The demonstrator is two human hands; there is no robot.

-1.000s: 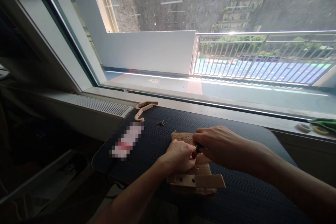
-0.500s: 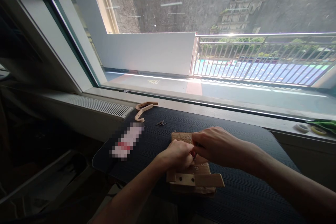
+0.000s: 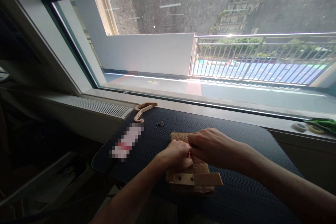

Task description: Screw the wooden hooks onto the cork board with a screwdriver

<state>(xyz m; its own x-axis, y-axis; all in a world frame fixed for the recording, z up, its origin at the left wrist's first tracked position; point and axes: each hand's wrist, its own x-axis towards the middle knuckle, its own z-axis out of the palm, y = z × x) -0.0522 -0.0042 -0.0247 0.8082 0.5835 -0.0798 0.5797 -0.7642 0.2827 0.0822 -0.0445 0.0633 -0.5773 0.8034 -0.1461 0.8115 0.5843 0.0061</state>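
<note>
My left hand [image 3: 179, 154] and my right hand [image 3: 207, 144] meet over a brown board [image 3: 180, 136] pitted with small holes. The fingers of both are closed and pressed close together. Whatever lies between them is hidden behind the fingers. Along the board's near end runs a pale wooden piece [image 3: 187, 179] with two dark holes; its right end juts past the board. Several small screws or nails [image 3: 161, 123] lie loose on the dark table [image 3: 157, 143], left of the board.
Curved wooden hooks [image 3: 143, 113] rest at the table's far left corner. A pixelated pink and white item [image 3: 127, 142] lies below them. Behind the table run a window sill [image 3: 183, 107] and a large window. Tape rolls [image 3: 300, 127] and green cloth [image 3: 324, 124] sit on the sill, right.
My right hand has shifted slightly left against my left hand. A bit of red and metal that showed between the fingers is now covered. The board stays in place.
</note>
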